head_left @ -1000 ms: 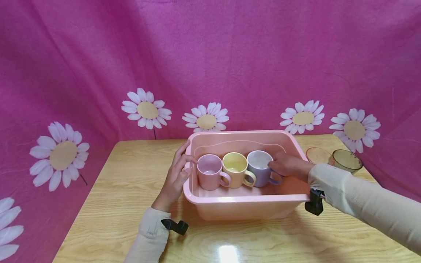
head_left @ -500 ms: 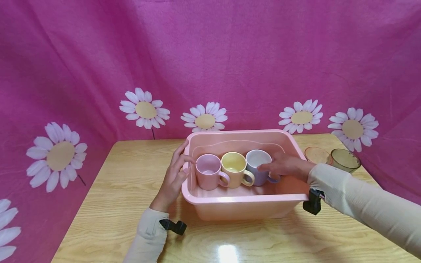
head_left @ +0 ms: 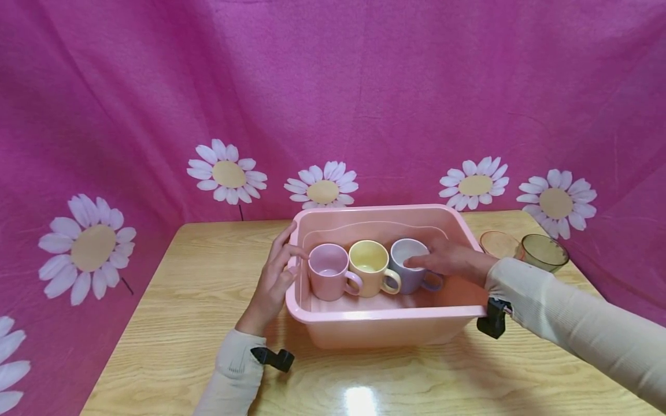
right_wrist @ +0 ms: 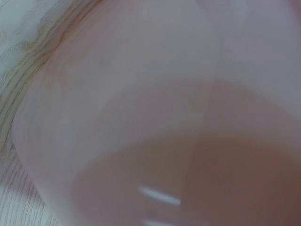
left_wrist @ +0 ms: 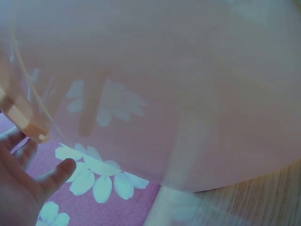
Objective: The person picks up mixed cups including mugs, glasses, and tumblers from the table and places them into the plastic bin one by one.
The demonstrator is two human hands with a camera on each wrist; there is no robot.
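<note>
Three mugs stand in a row inside a pink plastic tub [head_left: 380,332]: a pink mug [head_left: 329,286], a yellow mug [head_left: 367,284] and a purple mug [head_left: 409,281], handles toward the right. My left hand [head_left: 267,289] rests at the tub's left rim, its index finger reaching over toward the pink mug. The left wrist view shows the fingers near the rim and the thumb [left_wrist: 61,172] apart from it. My right hand [head_left: 450,258] reaches into the tub and pinches the purple mug's rim, one digit inside the mug; the other fingertips are hidden.
Two clear tumblers, one orange-tinted [head_left: 499,244] and one olive [head_left: 545,254], stand right of the tub, partly behind my right forearm. A wooden table [head_left: 198,283] carries everything. A magenta cloth with daisies [head_left: 333,104] hangs behind. The right wrist view is mostly the tub wall.
My right hand has shifted from the purple mug's right side to its rim, with a digit now inside it. My left hand stays at the tub rim.
</note>
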